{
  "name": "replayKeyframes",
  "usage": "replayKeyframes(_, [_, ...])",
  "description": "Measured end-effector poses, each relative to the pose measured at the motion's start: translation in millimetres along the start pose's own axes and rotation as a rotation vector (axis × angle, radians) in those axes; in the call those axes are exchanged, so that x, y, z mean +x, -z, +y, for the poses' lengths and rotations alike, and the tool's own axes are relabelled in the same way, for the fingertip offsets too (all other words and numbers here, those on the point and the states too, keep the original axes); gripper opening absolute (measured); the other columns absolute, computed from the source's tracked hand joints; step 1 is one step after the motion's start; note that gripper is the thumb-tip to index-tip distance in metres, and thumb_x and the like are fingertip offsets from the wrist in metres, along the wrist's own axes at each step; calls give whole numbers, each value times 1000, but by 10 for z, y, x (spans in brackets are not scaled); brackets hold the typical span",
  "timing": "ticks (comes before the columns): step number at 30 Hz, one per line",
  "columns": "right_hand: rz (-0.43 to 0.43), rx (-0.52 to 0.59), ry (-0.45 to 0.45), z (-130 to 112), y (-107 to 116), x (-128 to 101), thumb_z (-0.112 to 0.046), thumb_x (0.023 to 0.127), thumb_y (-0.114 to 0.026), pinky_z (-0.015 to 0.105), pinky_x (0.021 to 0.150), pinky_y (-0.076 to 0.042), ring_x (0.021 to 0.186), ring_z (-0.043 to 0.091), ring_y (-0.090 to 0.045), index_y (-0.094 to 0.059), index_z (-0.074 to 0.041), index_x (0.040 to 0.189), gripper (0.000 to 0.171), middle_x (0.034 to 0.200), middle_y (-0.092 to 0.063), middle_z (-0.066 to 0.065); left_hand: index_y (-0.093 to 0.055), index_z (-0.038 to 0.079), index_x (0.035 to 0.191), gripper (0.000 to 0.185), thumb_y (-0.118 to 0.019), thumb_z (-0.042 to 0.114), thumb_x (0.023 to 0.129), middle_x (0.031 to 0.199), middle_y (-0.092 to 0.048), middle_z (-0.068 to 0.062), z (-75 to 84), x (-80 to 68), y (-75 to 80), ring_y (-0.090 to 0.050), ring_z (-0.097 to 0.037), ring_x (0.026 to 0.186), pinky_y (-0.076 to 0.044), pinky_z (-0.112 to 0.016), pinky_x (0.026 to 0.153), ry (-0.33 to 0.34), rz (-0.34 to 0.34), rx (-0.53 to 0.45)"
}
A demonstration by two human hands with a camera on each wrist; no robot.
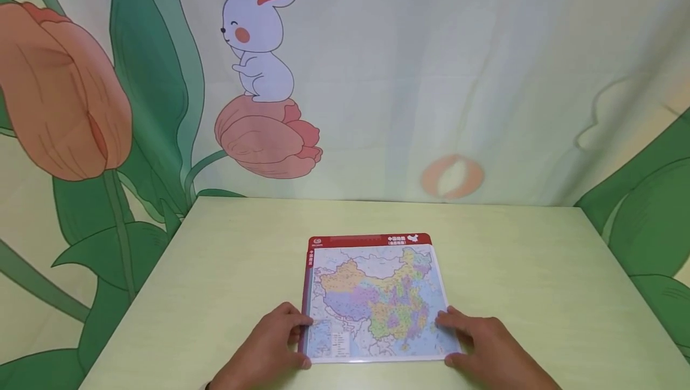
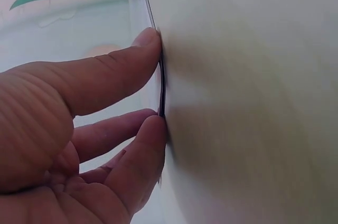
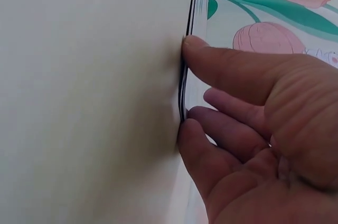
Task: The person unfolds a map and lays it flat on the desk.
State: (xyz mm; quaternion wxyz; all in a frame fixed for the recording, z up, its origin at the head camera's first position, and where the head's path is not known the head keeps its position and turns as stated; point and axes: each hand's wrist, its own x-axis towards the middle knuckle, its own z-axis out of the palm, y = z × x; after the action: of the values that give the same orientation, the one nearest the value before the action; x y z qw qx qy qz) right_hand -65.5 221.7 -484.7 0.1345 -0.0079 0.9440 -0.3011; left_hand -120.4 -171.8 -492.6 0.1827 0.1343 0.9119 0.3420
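Note:
A flat map board (image 1: 372,294) with a red top strip and pastel-coloured regions lies on the pale table. My left hand (image 1: 275,339) is at its left edge, the index fingertip on the border and the thumb by the near left corner. On the opposite side, my right hand (image 1: 487,345) touches the right edge, its index fingertip reaching over the border and its thumb at the near right corner. Both wrist views show the board's thin dark edge (image 2: 162,89) side-on, with thumb and fingertips set apart along it.
The pale yellow-green table (image 1: 539,270) extends around the board on all sides. Behind it hangs a curtain (image 1: 377,78) printed with a white rabbit, orange tulips and green leaves.

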Motion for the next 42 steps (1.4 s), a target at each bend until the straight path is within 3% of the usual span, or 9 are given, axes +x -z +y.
replayKeyframes(6, [10, -17, 91, 62, 65, 61, -26, 81, -93, 42, 110, -52, 144, 25, -56, -70, -27, 139, 63, 155, -59, 0, -71, 3, 132, 70, -100, 20, 70, 106, -56, 1, 51, -14, -36, -56, -17, 95, -55, -28, 84, 41, -10, 40])
replayKeyframes(13, [-5, -78, 235, 143, 165, 200, -22, 82, -92, 43, 108, -54, 140, 28, -60, -70, -22, 140, 62, 152, -62, 8, -72, 7, 131, 77, -102, 16, 61, 103, -54, -2, 140, -48, -110, -56, -22, 94, -58, -31, 78, 178, -56, -34])
replayKeyframes(22, [-10, -95, 350, 224, 270, 358, -24, 83, -91, 31, 103, -56, 134, 31, -64, -67, -13, 143, 65, 152, -60, 15, -69, 2, 127, 73, -100, 10, 62, 111, -55, -3, 210, -97, -221, -58, -25, 95, -61, -40, 81, 196, -109, -99])
replayKeyframes(26, [1, -92, 380, 231, 295, 410, -21, 83, -91, 30, 103, -56, 134, 32, -64, -68, -11, 142, 64, 150, -62, 16, -68, 0, 120, 61, -98, 9, 68, 112, -55, -3, 228, -123, -251, -58, -24, 94, -60, -40, 83, 155, -123, -93])
replayKeyframes(33, [1, -78, 385, 249, 327, 518, -13, 84, -89, 34, 102, -57, 134, 35, -64, -69, -11, 140, 60, 147, -65, 14, -64, 7, 101, 34, -91, 14, 81, 95, -48, 0, 247, -199, -357, -50, -15, 83, -47, -28, 75, 39, -133, 21])
replayKeyframes(42, [3, -79, 417, 322, 333, 682, -5, 86, -85, 27, 103, -55, 135, 36, -63, -69, -8, 139, 55, 145, -67, 10, -63, 8, 97, 24, -84, 12, 86, 90, -47, 2, 291, -224, -491, -46, -12, 71, -43, -24, 68, -71, -99, 144])
